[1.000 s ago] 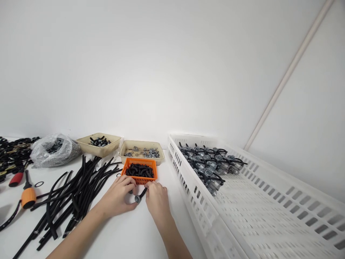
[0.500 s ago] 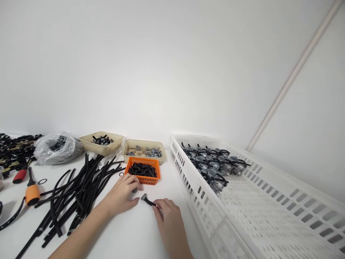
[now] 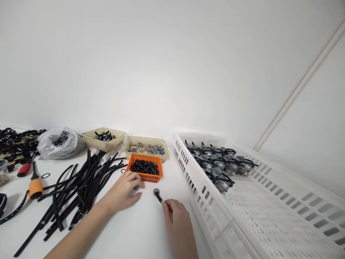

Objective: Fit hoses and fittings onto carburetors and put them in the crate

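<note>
My right hand (image 3: 178,217) pinches the near end of a short black hose (image 3: 159,197) between thumb and fingertips. A round grey fitting (image 3: 156,191) sits on the hose's far end, just above the white table. In front of the orange basket (image 3: 147,177) rests my left hand (image 3: 125,190), its fingers curled downward and its thumb apart. Under those fingertips a small grey part (image 3: 136,187) shows, mostly hidden. Short black hose pieces (image 3: 144,167) fill the basket.
A white crate (image 3: 198,190) at the right holds several clear-and-grey assemblies (image 3: 215,158). Long black hoses (image 3: 83,183) lie left, near an orange-handled tool (image 3: 35,187) and a red handle (image 3: 24,169). Behind stand two beige trays (image 3: 94,144) of small parts and a plastic bag (image 3: 60,144).
My right hand has moved slightly right with the hose, and the fitting has turned its round face upward, farther from my left hand. The view has shifted a little.
</note>
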`<action>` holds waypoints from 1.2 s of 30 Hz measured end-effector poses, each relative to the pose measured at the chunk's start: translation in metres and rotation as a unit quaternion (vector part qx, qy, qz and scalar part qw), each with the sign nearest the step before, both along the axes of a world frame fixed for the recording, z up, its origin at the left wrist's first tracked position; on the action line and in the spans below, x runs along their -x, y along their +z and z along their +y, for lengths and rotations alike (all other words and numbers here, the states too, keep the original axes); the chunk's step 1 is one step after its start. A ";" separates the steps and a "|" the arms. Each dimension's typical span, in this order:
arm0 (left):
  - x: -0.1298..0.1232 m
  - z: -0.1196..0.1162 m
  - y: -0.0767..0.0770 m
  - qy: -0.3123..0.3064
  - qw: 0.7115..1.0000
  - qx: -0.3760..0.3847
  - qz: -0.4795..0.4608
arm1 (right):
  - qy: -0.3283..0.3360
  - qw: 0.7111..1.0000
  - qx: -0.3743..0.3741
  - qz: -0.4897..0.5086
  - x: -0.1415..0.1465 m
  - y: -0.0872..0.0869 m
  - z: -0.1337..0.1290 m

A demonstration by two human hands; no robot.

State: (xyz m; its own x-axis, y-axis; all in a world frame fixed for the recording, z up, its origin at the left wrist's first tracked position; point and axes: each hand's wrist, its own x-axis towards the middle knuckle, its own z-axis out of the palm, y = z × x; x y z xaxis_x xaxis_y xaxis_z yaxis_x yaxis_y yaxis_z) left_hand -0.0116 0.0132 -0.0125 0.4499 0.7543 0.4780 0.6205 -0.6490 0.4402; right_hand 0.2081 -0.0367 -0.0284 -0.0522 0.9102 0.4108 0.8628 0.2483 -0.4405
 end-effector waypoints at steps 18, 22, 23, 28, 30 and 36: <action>0.000 0.004 -0.004 -0.006 1.000 -0.017 -0.003 | 0.018 0.998 -0.049 0.026 0.001 -0.002 -0.001; 0.000 0.003 -0.004 -0.007 1.000 -0.018 0.000 | 0.015 0.993 -0.101 0.059 0.000 -0.002 0.000; 0.000 0.003 -0.004 -0.007 1.000 -0.017 0.000 | 0.015 0.991 -0.116 0.065 0.000 -0.002 0.000; 0.000 0.004 -0.005 -0.009 1.000 -0.013 0.001 | 0.022 0.983 -0.174 0.059 -0.001 0.000 0.000; 0.000 0.004 -0.005 -0.009 1.000 -0.013 0.000 | 0.029 0.980 -0.188 0.050 0.000 0.001 0.000; 0.000 0.003 -0.004 -0.009 1.000 -0.016 0.001 | 0.060 0.978 -0.198 0.041 0.000 -0.001 0.001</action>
State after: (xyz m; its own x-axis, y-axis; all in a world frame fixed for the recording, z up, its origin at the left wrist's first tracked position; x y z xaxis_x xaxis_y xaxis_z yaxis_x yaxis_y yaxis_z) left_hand -0.0118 0.0157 -0.0165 0.4642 0.7308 0.5005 0.6101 -0.6734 0.4175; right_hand 0.2079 -0.0362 -0.0291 -0.1009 0.6691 0.7363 0.7830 0.5100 -0.3562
